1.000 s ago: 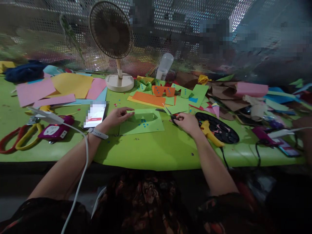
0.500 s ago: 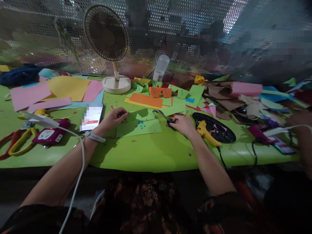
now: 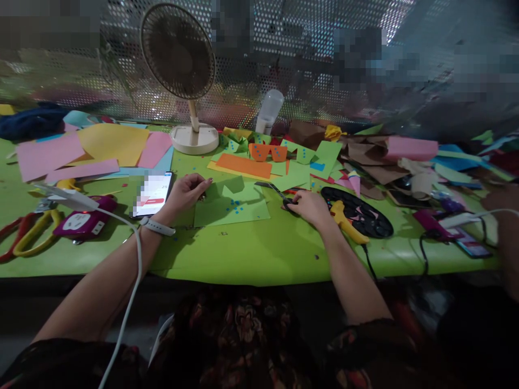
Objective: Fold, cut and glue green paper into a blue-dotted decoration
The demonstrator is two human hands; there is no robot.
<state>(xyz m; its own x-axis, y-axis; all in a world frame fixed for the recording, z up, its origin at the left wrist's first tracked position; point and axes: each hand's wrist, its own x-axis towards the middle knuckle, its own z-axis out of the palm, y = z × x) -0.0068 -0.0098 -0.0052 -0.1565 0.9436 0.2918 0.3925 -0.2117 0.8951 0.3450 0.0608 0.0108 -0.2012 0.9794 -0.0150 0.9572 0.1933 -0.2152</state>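
My left hand (image 3: 187, 193) pinches the left edge of a folded green paper sheet (image 3: 232, 204) with small blue dots, lifting its upper flap off the green table (image 3: 243, 254). My right hand (image 3: 311, 207) is closed round the black handles of a pair of scissors (image 3: 279, 193), whose blades point up and left toward the sheet's right corner. A white watch sits on my left wrist. A phone (image 3: 153, 193) with a lit screen lies just left of my left hand.
A yellow glue gun (image 3: 347, 227) rests on a black oval tray (image 3: 357, 212) right of my right hand. A desk fan (image 3: 185, 75) stands behind. Coloured paper sheets and scraps cover the back. Red and yellow scissors (image 3: 24, 240) lie at the far left. Another person's arm (image 3: 506, 232) is at the right edge.
My left hand went from lying flat on the green sheet to pinching its left edge, and the flap has risen. My right hand has lifted the scissors toward the sheet.
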